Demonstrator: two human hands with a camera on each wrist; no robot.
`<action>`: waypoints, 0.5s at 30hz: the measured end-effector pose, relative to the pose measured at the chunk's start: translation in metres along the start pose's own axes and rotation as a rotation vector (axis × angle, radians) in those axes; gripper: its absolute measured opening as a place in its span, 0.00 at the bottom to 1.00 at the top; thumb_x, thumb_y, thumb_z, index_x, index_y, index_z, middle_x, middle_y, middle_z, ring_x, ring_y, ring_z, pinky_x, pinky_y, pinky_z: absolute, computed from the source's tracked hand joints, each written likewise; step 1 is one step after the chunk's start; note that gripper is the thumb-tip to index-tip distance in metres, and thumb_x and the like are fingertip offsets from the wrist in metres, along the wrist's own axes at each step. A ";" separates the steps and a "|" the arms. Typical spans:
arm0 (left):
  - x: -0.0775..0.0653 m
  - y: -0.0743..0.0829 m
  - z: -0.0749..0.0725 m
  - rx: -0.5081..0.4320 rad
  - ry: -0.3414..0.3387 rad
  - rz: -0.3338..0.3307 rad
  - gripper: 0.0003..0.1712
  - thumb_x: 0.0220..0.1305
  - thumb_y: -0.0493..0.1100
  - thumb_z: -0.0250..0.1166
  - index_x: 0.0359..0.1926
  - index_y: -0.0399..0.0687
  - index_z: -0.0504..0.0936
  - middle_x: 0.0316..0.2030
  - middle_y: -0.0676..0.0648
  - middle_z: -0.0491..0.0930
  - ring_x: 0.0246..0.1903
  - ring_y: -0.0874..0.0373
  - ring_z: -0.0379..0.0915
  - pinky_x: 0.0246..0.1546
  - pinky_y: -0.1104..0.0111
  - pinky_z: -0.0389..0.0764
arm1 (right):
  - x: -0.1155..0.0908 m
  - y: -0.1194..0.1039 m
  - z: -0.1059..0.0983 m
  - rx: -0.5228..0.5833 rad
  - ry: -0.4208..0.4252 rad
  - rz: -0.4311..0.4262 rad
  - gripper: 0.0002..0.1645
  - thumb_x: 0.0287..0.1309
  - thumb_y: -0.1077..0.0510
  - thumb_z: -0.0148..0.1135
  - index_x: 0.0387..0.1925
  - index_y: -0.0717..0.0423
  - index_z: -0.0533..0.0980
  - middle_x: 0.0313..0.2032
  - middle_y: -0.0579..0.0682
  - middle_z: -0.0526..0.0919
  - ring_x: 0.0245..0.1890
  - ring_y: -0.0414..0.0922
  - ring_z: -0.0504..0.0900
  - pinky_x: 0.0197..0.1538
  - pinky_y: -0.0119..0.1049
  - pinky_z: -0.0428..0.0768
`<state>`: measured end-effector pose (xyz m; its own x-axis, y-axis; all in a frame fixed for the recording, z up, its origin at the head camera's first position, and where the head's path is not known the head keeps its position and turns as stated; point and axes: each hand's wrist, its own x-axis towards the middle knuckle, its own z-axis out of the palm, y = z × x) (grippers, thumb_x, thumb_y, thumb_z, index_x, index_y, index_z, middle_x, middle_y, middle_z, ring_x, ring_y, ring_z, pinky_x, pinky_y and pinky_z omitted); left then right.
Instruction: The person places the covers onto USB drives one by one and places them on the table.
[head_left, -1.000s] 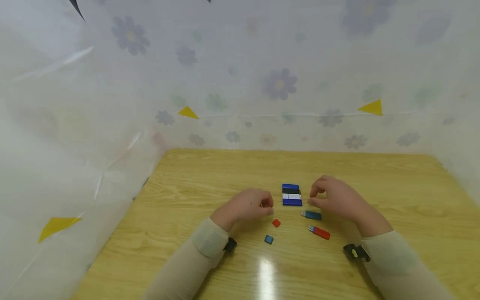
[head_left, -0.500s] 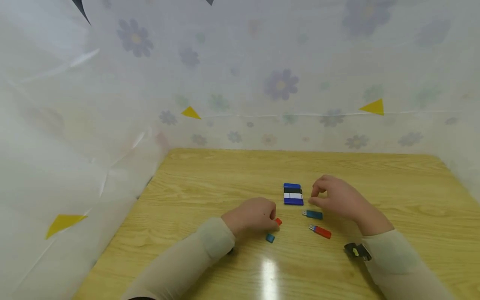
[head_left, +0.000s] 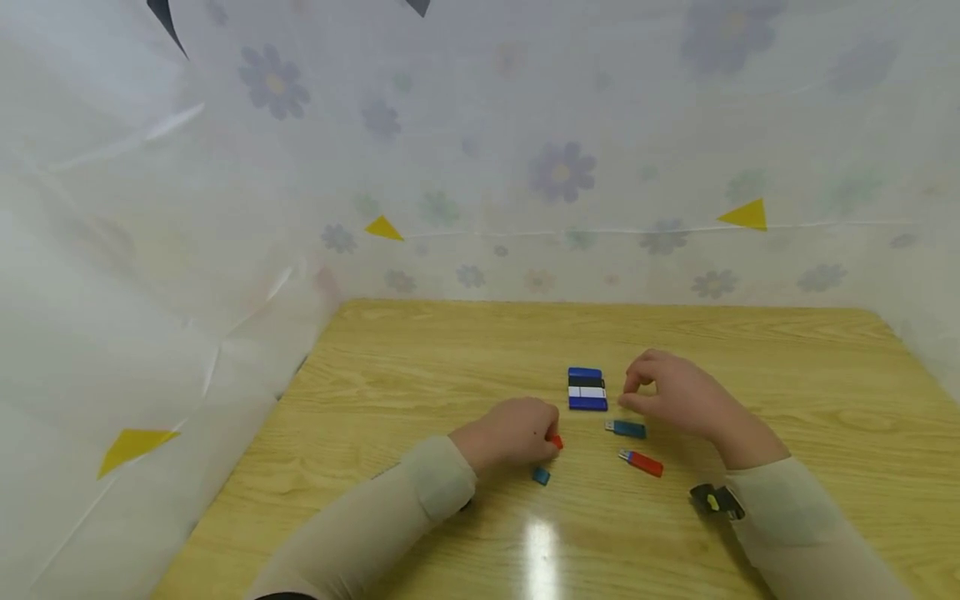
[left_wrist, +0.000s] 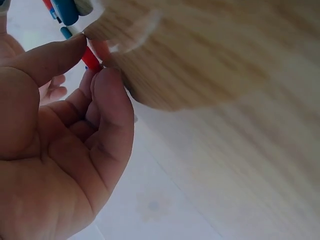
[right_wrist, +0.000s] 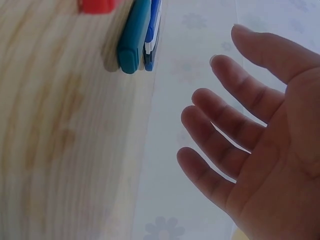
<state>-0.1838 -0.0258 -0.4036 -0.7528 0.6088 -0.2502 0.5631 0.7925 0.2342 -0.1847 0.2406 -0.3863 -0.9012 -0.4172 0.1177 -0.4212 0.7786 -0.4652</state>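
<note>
My left hand [head_left: 513,433] pinches a small red USB stick cap [left_wrist: 91,59] between thumb and forefinger, low over the table. A small teal cap [head_left: 541,476] lies just below that hand, partly covered by it in the head view. To the right, a teal USB stick [head_left: 627,428] and a red USB stick [head_left: 643,463] lie with their metal plugs bare and pointing left. My right hand [head_left: 675,400] holds nothing and stays beyond the teal stick; its fingers are loosely bent and spread in the right wrist view.
A neat row of flat sticks [head_left: 587,389], blue, black and white, lies between the hands, farther back on the wooden table [head_left: 420,350]. White flowered sheeting [head_left: 480,167] hangs behind and at the sides. Each wrist carries a camera on its sleeve.
My left hand has come down and right from beside the row of sticks to the red cap, and its fingers have closed on it. The right hand has stayed in place.
</note>
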 end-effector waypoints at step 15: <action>-0.005 -0.010 -0.012 -0.162 0.048 0.072 0.05 0.66 0.46 0.66 0.37 0.57 0.77 0.29 0.58 0.76 0.28 0.63 0.70 0.31 0.69 0.73 | -0.001 0.001 -0.003 0.012 -0.056 -0.018 0.07 0.63 0.52 0.70 0.28 0.41 0.81 0.46 0.48 0.80 0.45 0.51 0.79 0.47 0.51 0.78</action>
<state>-0.1896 -0.0370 -0.3935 -0.7298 0.6587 -0.1830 0.5572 0.7282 0.3990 -0.1848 0.2433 -0.3842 -0.8860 -0.4572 0.0773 -0.4362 0.7651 -0.4736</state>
